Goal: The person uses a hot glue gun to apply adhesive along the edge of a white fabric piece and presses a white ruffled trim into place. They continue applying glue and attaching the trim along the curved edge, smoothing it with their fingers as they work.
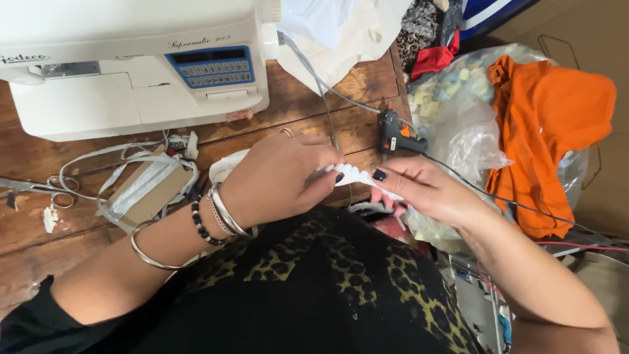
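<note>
My left hand and my right hand meet over the front edge of a wooden table. Both pinch a small white strip of trim between thumb and fingers. The left wrist wears metal bangles and a black bead bracelet. Dark polish covers the nails. A black glue gun with an orange trigger lies on the table just beyond my right hand.
A white sewing machine stands at the back left. Scissors and a card wound with white ribbon lie at the left. An orange cloth drapes over a clear plastic bag of foam bits on the right.
</note>
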